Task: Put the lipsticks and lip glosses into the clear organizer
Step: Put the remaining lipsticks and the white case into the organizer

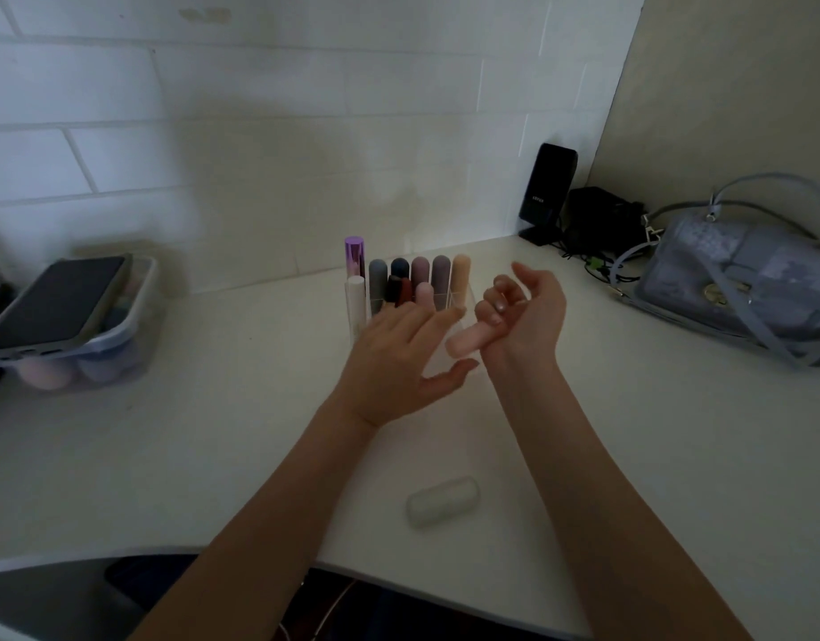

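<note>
The clear organizer [469,296] stands near the back of the white table and holds several upright tubes, among them a purple-capped one [354,256], a white one [355,307] and a peach one [460,275]. My right hand [523,312] is shut on a pale pink lipstick tube [466,342], just right of the organizer. My left hand [398,358] hovers with fingers spread in front of the organizer and hides its lower front. A pale white-green tube [442,501] lies flat on the table near the front edge.
A clear box [142,335] of makeup sponges with a phone [56,303] on top sits at the left. A grey handbag [741,279], a black speaker [544,192] and dark cables [602,224] fill the back right corner. Tiled wall behind.
</note>
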